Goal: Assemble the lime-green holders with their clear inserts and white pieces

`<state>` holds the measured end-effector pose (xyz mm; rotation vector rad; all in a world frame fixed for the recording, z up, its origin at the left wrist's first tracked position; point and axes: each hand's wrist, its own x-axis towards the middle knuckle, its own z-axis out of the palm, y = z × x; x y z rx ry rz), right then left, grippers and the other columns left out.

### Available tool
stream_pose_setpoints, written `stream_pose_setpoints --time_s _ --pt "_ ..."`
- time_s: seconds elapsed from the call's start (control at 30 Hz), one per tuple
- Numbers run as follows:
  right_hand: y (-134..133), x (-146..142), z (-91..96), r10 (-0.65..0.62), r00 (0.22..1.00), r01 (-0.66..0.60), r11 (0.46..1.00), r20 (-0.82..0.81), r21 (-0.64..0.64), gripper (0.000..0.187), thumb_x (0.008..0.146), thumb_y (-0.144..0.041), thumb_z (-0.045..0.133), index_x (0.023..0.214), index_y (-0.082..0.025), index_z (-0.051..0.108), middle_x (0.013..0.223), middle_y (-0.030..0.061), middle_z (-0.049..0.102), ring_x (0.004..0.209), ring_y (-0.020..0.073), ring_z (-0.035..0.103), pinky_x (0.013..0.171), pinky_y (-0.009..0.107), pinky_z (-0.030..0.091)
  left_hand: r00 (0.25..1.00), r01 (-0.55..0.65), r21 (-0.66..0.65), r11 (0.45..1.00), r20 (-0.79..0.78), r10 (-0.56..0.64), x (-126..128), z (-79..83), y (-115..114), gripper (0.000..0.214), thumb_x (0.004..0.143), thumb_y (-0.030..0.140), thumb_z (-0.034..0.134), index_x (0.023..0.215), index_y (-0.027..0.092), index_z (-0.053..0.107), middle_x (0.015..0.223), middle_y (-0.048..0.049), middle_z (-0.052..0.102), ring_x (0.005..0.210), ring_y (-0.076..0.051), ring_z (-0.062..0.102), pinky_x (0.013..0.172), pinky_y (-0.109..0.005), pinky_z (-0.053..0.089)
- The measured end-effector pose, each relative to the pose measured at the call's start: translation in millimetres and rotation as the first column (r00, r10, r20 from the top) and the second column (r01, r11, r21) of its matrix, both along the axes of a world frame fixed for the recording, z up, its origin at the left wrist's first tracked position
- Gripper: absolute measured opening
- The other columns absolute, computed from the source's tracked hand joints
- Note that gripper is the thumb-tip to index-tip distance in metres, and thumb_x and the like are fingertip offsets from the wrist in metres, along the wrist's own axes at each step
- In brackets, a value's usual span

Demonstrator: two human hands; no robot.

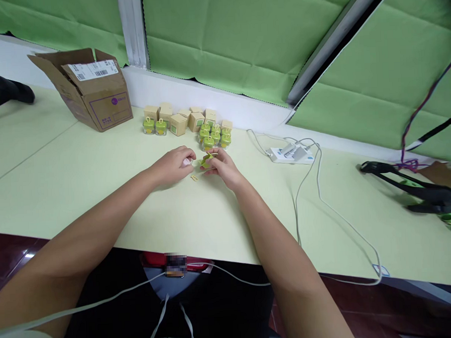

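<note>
- The right hand (224,168), left of the power strip (290,156), pinches a small green piece (205,161) between thumb and fingers.
- The left hand (173,166), farther left of the power strip, has curled fingers with something small and pale (187,162) at their tips; whether they grip it, I cannot tell.
- A yellow loop (194,178) lies on the table (137,212), left of the power strip and near both hands; a stray finger could sweep it off, so keep it in sight.
- The green piece looks light: a gentle, steady right-hand pinch should suit it, leaving fine moves to the left.
- Green-topped jars (208,143) stand left of the power strip, so knuckles are best kept on their near side.
</note>
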<state>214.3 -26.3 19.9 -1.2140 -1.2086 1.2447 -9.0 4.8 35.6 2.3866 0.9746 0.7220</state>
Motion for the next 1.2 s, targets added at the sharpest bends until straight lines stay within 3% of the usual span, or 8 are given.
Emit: stream_pose_setpoints --time_s 0.3,0.43,0.57,0.67,0.83,0.93,1.07,1.2 --pt "10 9 -28.1 -0.033 0.922 -0.046 0.980 0.385 0.194 0.042 0.069 -0.045 0.085 0.091 -0.024 0.056 0.090 -0.0024 0.066 0.077 0.0145 0.061 0.078 0.034 0.054 0.953 0.038 -0.040 0.998 -0.298 -0.048 -12 8.3 5 0.055 0.074 0.054 0.079 0.123 0.030 0.072 0.108 -0.0034 0.077 0.088 -0.024 0.067 0.069 -0.029 0.037" --pt "8 9 -26.8 -0.039 0.856 -0.092 0.970 0.515 0.227 0.034 0.073 -0.045 0.083 0.087 -0.024 0.060 0.090 -0.0008 0.067 0.082 0.0177 0.062 0.083 0.037 0.056 0.943 0.077 0.018 0.997 -0.326 -0.067 -14 8.3 6 0.052 0.075 0.055 0.079 0.121 0.032 0.073 0.111 -0.0014 0.079 0.091 -0.024 0.069 0.068 -0.030 0.036" --pt "5 7 -17.7 -0.167 0.816 -0.107 0.898 0.554 0.428 0.020 0.082 -0.043 0.075 0.086 -0.024 0.070 0.105 0.0056 0.069 0.106 0.0252 0.066 0.101 0.047 0.055 0.951 0.057 0.097 0.994 -0.308 -0.024 -15 11.8 6 0.053 0.083 0.060 0.071 0.125 0.028 0.073 0.116 -0.0024 0.078 0.097 -0.024 0.069 0.072 -0.030 0.038" --pt "-1 3 -8.9 -0.242 0.712 -0.191 0.837 0.660 0.513 0.015 0.087 -0.037 0.074 0.086 -0.024 0.080 0.112 0.0105 0.067 0.115 0.0301 0.062 0.112 0.054 0.049 0.956 0.039 0.182 0.982 -0.294 0.016 -17 12.7 7 0.048 0.093 0.059 0.058 0.124 0.025 0.074 0.113 -0.0032 0.078 0.094 -0.023 0.069 0.073 -0.031 0.038" --pt "-12 -8 -3.9 -0.194 0.475 -0.382 0.833 0.858 0.400 0.019 0.088 -0.033 0.077 0.100 -0.022 0.087 0.141 0.0161 0.058 0.138 0.0405 0.046 0.120 0.062 0.041 0.961 -0.026 0.327 0.945 -0.252 0.113 -19 10.3 10 0.045 0.103 0.052 0.045 0.111 0.021 0.077 0.105 -0.0058 0.079 0.086 -0.021 0.068 0.069 -0.033 0.035" --pt "-15 -11 -6.9 -0.160 0.408 -0.427 0.837 0.899 0.342 0.022 0.090 -0.032 0.075 0.106 -0.022 0.086 0.157 0.0159 0.049 0.152 0.0459 0.031 0.125 0.068 0.034 0.965 -0.037 0.356 0.934 -0.231 0.126 -19 9.1 12 0.044 0.104 0.050 0.046 0.107 0.020 0.078 0.102 -0.0063 0.078 0.084 -0.021 0.067 0.068 -0.034 0.034" --pt "-14 -13 -9.0 -0.129 0.397 -0.431 0.848 0.909 0.308 0.019 0.089 -0.031 0.074 0.102 -0.021 0.085 0.162 0.0150 0.046 0.160 0.0468 0.022 0.128 0.069 0.029 0.966 -0.036 0.358 0.933 -0.227 0.125 -20 8.7 12 0.043 0.104 0.049 0.046 0.103 0.020 0.078 0.099 -0.0063 0.078 0.082 -0.021 0.067 0.067 -0.034 0.034" --pt "-12 -12 -7.8 -0.132 0.499 -0.388 0.849 0.857 0.357 0.014 0.088 -0.028 0.072 0.093 -0.019 0.081 0.151 0.0164 0.055 0.152 0.0411 0.037 0.127 0.062 0.034 0.967 -0.045 0.384 0.922 -0.214 0.136 -20 9.2 11 0.042 0.104 0.046 0.046 0.100 0.019 0.078 0.095 -0.0062 0.077 0.080 -0.020 0.066 0.064 -0.033 0.033"
